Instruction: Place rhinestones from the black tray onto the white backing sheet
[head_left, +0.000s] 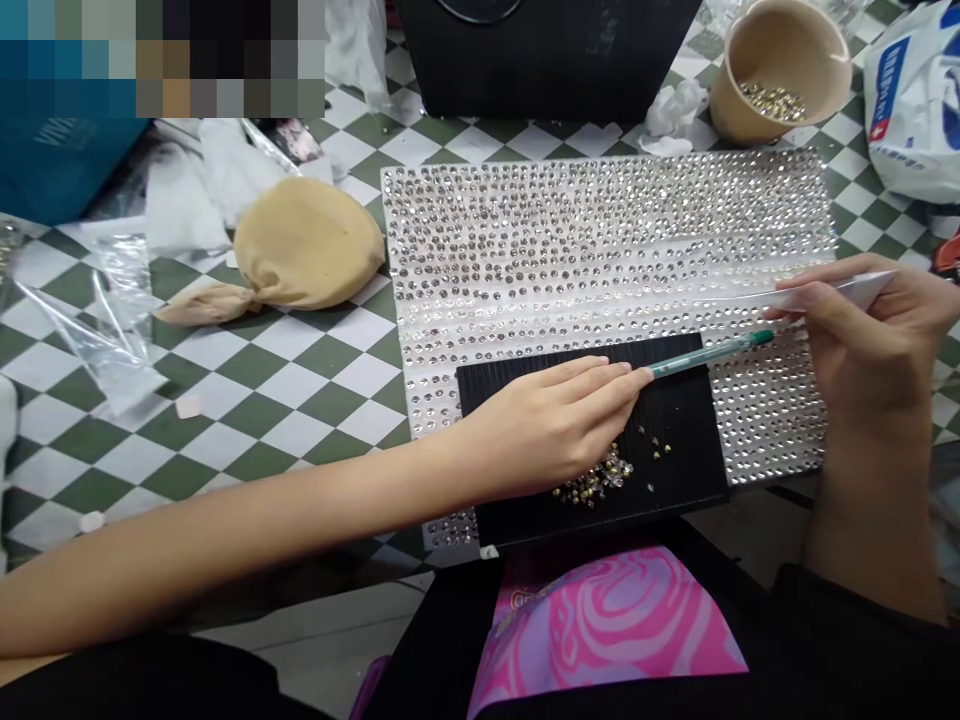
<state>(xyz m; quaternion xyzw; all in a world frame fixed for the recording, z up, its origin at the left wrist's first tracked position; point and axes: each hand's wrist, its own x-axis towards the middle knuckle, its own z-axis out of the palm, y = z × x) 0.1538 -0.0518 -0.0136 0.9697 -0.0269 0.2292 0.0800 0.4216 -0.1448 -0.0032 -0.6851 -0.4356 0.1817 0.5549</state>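
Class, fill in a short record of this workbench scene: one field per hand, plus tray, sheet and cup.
left hand: holds green-tipped pen by its end
right hand: pinches white paper strip
black tray: loose rhinestones beside left hand
studded sheet: rows of rhinestones, under the tray
paper cup: tilted, rhinestones inside

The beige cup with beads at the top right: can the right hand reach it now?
Probably yes, once it lets go. The right hand holds a white strip and the pen tip; only the rhinestone sheet lies between it and the beige cup.
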